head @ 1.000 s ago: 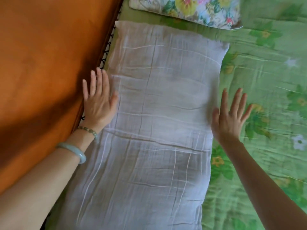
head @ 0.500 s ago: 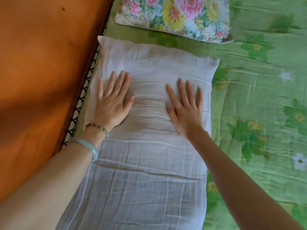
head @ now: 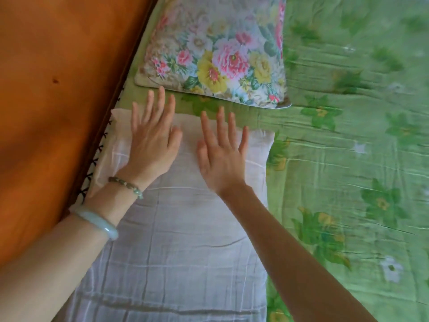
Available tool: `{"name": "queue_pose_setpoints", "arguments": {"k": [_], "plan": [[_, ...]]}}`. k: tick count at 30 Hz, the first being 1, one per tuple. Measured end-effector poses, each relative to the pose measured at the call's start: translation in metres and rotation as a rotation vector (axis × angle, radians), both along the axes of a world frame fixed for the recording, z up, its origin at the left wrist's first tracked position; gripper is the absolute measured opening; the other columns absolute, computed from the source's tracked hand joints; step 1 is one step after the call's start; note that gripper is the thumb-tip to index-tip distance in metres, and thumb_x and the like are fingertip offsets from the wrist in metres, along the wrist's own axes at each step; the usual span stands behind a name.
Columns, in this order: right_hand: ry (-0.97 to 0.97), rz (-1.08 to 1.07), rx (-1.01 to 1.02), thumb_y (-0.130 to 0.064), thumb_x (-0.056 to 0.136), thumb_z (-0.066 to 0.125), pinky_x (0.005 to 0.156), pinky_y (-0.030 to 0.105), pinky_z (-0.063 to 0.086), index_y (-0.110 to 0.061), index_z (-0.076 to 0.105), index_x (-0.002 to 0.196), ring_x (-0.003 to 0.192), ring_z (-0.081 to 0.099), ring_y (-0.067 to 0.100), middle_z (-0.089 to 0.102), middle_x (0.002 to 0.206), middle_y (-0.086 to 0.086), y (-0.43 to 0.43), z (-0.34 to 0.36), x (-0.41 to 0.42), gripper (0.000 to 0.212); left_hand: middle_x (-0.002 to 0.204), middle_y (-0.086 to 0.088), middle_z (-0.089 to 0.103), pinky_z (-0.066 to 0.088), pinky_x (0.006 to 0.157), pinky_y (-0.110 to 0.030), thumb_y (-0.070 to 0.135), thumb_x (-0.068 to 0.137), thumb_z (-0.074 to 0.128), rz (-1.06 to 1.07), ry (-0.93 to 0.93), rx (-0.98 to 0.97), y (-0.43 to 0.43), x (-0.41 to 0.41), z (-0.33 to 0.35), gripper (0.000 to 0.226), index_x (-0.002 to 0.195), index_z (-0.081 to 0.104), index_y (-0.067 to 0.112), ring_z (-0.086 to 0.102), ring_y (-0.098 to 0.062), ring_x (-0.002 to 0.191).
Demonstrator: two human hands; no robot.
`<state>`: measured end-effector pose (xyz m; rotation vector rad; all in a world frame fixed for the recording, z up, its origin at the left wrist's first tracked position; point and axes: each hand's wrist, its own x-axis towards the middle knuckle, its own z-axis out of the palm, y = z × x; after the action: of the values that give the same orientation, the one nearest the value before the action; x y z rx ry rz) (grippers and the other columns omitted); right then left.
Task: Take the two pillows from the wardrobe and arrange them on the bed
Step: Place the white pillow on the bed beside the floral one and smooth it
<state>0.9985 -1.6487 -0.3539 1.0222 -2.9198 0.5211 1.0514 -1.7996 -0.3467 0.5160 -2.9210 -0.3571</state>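
Here the white pillow (head: 181,240) lies lengthwise on the bed (head: 348,159), its left long edge against the orange wooden headboard (head: 58,112) and its right edge over the green floral bedsheet (head: 336,126). Cover fabric thin, creased, with faint pale lines crossing it in a grid. Floral pillow (head: 216,52) lies beyond the white one, further along the headboard; a narrow strip of green sheet shows between the two, so they are near but apart. Left hand (head: 151,145) palm down on the far end of the white pillow, fingers (head: 160,105) straight and spread, gripping nothing; the fingertips reach past the pillow's far edge and over the strip of sheet, close to the floral pillow's near edge, contact there not determinable. Right hand (head: 220,156) palm down just beside the left, also on the far end of the white pillow, fingers straight and slightly spread, nothing held; fingertips at about the pillow's far edge. Left wrist carries a beaded bracelet (head: 126,183); a pale green bangle (head: 97,221) sits further up the forearm. Black stitched trim (head: 92,163) runs along the gap between headboard and mattress. Both hands slightly blurred
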Motion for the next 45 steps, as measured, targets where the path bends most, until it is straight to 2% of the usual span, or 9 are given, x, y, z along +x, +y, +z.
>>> {"name": "queue_pose_setpoints", "arguments": {"k": [6,13,16,20,23,30,37,42,45], "plan": [[-0.026,0.185,0.295,-0.048,0.098,0.011,0.113,0.049,-0.018,-0.037,0.002,0.151,0.148,-0.003,0.024,0.003,0.162,0.002,0.008,-0.055,-0.018,0.055,0.158,-0.002,0.028,0.000,0.119,-0.051,0.053,0.095,0.012,-0.110,-0.235,-0.171,-0.015,0.022,-0.061,0.067,0.152,0.028,0.020,0.020,-0.022,0.148],[-0.152,-0.136,0.395,-0.052,0.098,0.014,0.117,0.054,-0.006,-0.037,0.008,0.151,0.149,0.001,0.024,0.005,0.162,0.000,0.103,-0.064,-0.057,0.056,0.162,-0.003,0.019,-0.018,0.115,-0.048,0.062,0.091,0.001,0.198,-0.299,-0.089,-0.075,0.033,-0.065,0.079,0.155,0.021,0.021,0.005,-0.022,0.151],[-0.116,-0.331,0.215,-0.043,0.100,0.023,0.116,0.053,-0.008,-0.028,0.019,0.152,0.148,-0.005,0.025,0.001,0.162,0.006,0.104,-0.039,-0.056,0.054,0.161,-0.013,0.019,-0.007,0.118,-0.053,0.051,0.095,0.010,0.293,-0.145,-0.019,-0.067,0.033,-0.034,0.074,0.153,0.024,0.008,0.007,-0.027,0.150],[-0.074,-0.275,-0.058,-0.048,0.095,0.018,0.113,0.055,-0.006,-0.029,0.022,0.150,0.148,0.002,0.028,0.010,0.161,0.010,0.047,-0.013,-0.004,0.058,0.160,-0.009,0.019,-0.007,0.118,-0.044,0.051,0.100,0.005,0.054,-0.041,-0.059,-0.005,0.048,-0.009,0.066,0.154,0.021,0.015,0.013,-0.026,0.149],[-0.088,-0.135,0.060,-0.051,0.095,0.021,0.113,0.063,0.001,-0.033,0.021,0.150,0.147,0.010,0.033,0.016,0.159,0.010,0.020,-0.029,0.042,0.058,0.161,-0.008,0.020,0.001,0.117,-0.053,0.052,0.100,0.010,-0.033,-0.169,-0.065,0.032,0.072,-0.032,0.063,0.154,0.023,0.023,0.017,-0.027,0.148],[-0.242,-0.090,0.333,-0.058,0.096,0.012,0.111,0.063,-0.008,-0.040,-0.005,0.149,0.148,-0.009,0.026,-0.006,0.162,0.003,0.015,-0.059,0.035,0.059,0.163,0.000,0.007,-0.002,0.119,-0.053,0.060,0.094,0.002,-0.061,-0.381,-0.146,0.017,0.070,-0.066,0.067,0.154,0.006,0.032,0.001,-0.022,0.150],[0.033,-0.123,-0.073,-0.049,0.097,0.025,0.115,0.059,0.002,-0.029,0.021,0.151,0.147,0.011,0.035,0.016,0.159,0.015,0.058,-0.016,0.095,0.058,0.163,-0.010,0.009,-0.002,0.120,-0.051,0.054,0.101,0.013,0.018,-0.051,-0.003,0.060,0.142,-0.029,0.063,0.156,0.015,0.022,0.006,-0.025,0.151],[-0.092,-0.088,0.181,-0.053,0.095,0.031,0.109,0.068,0.018,-0.034,0.025,0.149,0.142,0.026,0.038,0.026,0.156,0.014,0.082,-0.054,0.145,0.057,0.162,-0.010,0.019,0.010,0.116,-0.063,0.059,0.099,0.017,-0.081,-0.243,-0.083,0.074,0.191,-0.063,0.063,0.153,0.025,0.027,0.017,-0.032,0.149],[-0.188,-0.095,0.295,-0.057,0.095,0.023,0.111,0.067,0.006,-0.039,0.009,0.149,0.145,0.018,0.034,0.018,0.159,0.011,0.077,-0.066,0.139,0.059,0.160,-0.006,0.023,0.014,0.114,-0.064,0.062,0.098,0.013,-0.071,-0.349,-0.076,0.066,0.185,-0.072,0.065,0.152,0.027,0.029,0.021,-0.031,0.148]]}}
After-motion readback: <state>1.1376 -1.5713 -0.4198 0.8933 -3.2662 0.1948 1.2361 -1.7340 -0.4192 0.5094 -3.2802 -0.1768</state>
